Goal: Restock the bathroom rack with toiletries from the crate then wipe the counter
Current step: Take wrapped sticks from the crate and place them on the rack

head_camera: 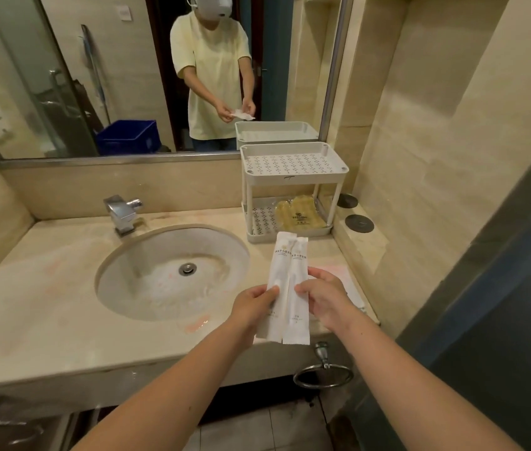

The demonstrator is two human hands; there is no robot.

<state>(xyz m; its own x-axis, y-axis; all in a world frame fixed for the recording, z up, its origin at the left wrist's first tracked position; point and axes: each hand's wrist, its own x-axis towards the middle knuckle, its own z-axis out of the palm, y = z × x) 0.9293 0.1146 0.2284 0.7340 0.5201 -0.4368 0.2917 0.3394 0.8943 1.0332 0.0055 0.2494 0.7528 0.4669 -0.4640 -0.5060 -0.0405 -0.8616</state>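
White paper packets (285,281), two side by side, are pinched at mid-length: the left hand (254,304) grips one and the right hand (322,297) the other, above the tabletop's (62,288) front edge. The rack (293,145) stands near, at 12 o'clock. The pinch looks light, so a packet could slip toward the sink (147,278) at 9 o'clock, or off the edge. Long packets may also overhang a tier and tip. The lower tier holds yellow packets (299,211). The beige stone carries pinkish stains. At 11 o'clock the mirror (46,76) reflects a blue crate (127,136).
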